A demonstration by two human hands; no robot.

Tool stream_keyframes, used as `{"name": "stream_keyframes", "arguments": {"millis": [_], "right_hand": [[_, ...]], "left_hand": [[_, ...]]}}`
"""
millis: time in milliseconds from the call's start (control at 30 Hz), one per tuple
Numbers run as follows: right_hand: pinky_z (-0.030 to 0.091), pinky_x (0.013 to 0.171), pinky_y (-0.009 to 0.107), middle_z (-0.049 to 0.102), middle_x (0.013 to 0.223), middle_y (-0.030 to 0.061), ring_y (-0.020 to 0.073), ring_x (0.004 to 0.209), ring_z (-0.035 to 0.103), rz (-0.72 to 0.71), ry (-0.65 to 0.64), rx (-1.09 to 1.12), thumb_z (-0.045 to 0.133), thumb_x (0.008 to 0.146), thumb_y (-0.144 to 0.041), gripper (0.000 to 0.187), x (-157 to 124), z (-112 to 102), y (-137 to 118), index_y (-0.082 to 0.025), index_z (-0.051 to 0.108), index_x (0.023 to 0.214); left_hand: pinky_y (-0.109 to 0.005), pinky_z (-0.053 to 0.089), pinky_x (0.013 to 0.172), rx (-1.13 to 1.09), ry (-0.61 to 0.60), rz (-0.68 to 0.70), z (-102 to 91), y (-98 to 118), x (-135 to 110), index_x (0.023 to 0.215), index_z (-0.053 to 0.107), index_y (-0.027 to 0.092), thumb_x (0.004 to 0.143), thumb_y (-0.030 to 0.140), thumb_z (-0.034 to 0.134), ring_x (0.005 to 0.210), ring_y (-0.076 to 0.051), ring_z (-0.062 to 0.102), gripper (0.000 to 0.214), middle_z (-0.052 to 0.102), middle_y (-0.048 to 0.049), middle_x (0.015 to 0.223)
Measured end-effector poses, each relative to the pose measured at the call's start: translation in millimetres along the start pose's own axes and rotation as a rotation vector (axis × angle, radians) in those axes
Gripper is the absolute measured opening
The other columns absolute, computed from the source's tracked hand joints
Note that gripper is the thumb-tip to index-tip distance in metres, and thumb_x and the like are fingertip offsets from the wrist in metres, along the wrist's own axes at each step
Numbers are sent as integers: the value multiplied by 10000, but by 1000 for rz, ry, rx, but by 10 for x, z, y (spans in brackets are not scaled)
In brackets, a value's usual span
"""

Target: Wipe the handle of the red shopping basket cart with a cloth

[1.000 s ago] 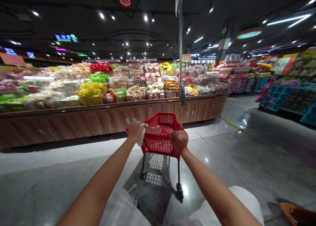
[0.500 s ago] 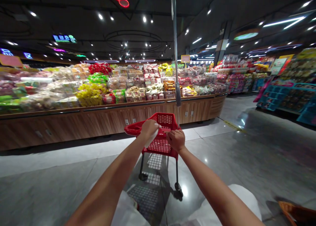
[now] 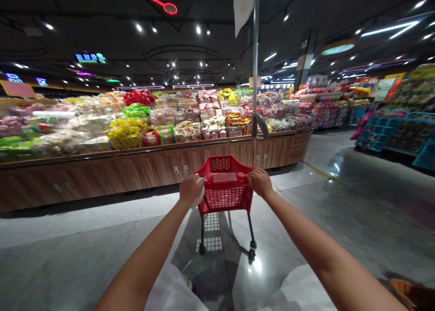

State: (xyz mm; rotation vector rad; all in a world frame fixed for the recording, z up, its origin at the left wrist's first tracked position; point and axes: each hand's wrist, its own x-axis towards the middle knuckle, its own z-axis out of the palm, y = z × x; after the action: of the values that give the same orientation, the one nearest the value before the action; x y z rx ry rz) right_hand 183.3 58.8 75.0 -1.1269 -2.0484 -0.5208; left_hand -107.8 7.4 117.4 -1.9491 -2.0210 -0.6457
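Observation:
A small red shopping cart (image 3: 224,198) with a mesh basket stands in front of me, its handle facing me. My left hand (image 3: 190,188) is closed at the left end of the handle, with a crumpled white thing (image 3: 199,198), maybe a tissue or thin bag, tucked in it. My right hand (image 3: 261,183) wraps round the handle's right end. A tall grey pole (image 3: 255,66) rises from the cart's right side, with a white flag (image 3: 243,8) at the top and a dark grey loop (image 3: 261,125) lower down.
Beyond the cart runs a long wooden display counter (image 3: 152,170) heaped with packaged snacks. Blue racks (image 3: 380,125) of goods stand at the right. Grey tiled floor (image 3: 340,220) stretches along the right side. A brown basket (image 3: 408,293) shows at the lower right corner.
My hands have moved apart, from close together to the handle's two ends. The cart has turned squarer to me, and its pole has shifted right, bringing the flag and the loop into view.

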Motion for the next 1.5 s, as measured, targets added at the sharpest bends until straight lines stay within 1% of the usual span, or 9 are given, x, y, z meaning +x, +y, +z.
{"name": "stream_keyframes", "arguments": {"millis": [267,433,600,800,933,1033,1167,1333,1500], "right_hand": [[301,1005,380,667,1125,27,182,1023,584,40,-44,214,450,913,-248,254,153,89,-630,-244,704,906],[344,942,376,688,1077,14,195,1016,591,44,25,387,400,927,-293,345,-84,1,-422,-250,719,802],[375,909,371,712,998,8,197,977,613,-4,67,486,393,919,-304,402,-225,-139,-162,-251,700,664],[418,840,334,718,929,14,180,874,638,-7,-56,531,445,880,-269,373,-30,-218,-23,-219,660,580],[409,749,299,709,921,24,169,811,623,10,-303,315,491,876,-282,320,108,-355,-369,-219,681,627],[354,613,271,707,821,45,168,713,608,13,-354,139,509,875,-330,237,45,-394,-828,-226,700,781],[271,580,280,685,698,63,153,584,564,-40,-218,-25,466,887,-311,259,-139,-270,-1146,-183,668,788],[219,576,298,647,594,41,129,522,507,-60,38,-46,490,840,-276,263,-239,-122,-1018,-179,625,637],[221,587,304,621,544,20,119,503,472,-65,120,-50,515,804,-281,275,-267,-158,-834,-190,598,559]], "left_hand": [[-291,454,710,-152,-53,231,9,722,-268,813,681,188,888,401,435,812,-199,632,334,692,-82,849],[-274,483,777,-593,25,423,135,672,-465,839,691,210,849,374,533,815,-158,634,228,703,-49,858],[-280,498,706,-854,100,225,526,325,-468,774,677,170,820,378,533,743,-167,634,257,704,-55,804],[-265,448,687,-662,0,0,846,-41,-208,709,668,178,808,380,479,725,-159,612,294,688,-39,755],[-271,430,677,-562,-14,-61,794,53,-124,640,642,173,835,346,433,707,-159,593,333,674,-45,722],[-305,462,769,-636,104,-90,713,277,-112,825,673,184,851,312,428,838,-184,605,277,687,-52,875],[-394,406,1006,-736,243,17,569,502,-149,1084,632,213,822,216,471,1174,-226,496,307,589,-61,1213],[-356,441,979,-890,-7,259,388,631,-248,871,708,224,823,186,456,1047,-183,594,260,685,-24,1044],[-318,468,892,-891,-95,402,435,720,-224,893,691,203,807,210,472,960,-177,614,236,691,-37,1004]]}}
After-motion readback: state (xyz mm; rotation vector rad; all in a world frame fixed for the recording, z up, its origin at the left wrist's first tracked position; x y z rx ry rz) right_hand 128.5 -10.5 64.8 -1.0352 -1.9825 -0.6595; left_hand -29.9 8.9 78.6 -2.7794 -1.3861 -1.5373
